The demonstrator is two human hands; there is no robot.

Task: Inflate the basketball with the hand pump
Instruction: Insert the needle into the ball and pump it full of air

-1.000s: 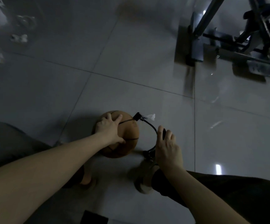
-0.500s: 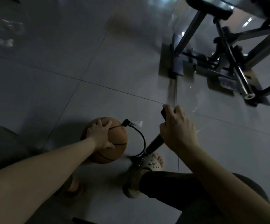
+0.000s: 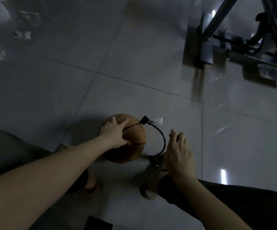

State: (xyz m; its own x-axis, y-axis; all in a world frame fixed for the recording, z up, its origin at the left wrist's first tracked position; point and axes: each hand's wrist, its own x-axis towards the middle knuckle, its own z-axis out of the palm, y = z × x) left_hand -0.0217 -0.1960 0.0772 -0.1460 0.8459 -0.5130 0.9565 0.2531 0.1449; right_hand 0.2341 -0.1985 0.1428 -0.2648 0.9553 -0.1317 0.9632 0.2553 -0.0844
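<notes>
The right hand's (image 3: 178,153) grip is closed round the handle of the black tubular hand pump (image 3: 157,158), just right of the orange-brown rubber basketball (image 3: 134,141). The left hand (image 3: 113,133) presses spread fingers (image 3: 123,123) on the ball's top; the ball rests on the grey tiled floor (image 3: 134,63). Judged light, grippy, prone to roll: steady it from above. The black flexible hose (image 3: 163,140) arcs from the ball's far-right side to the pump. Open floor lies beyond the ball; a dark metal frame (image 3: 205,52) stands well beyond, rightward.
</notes>
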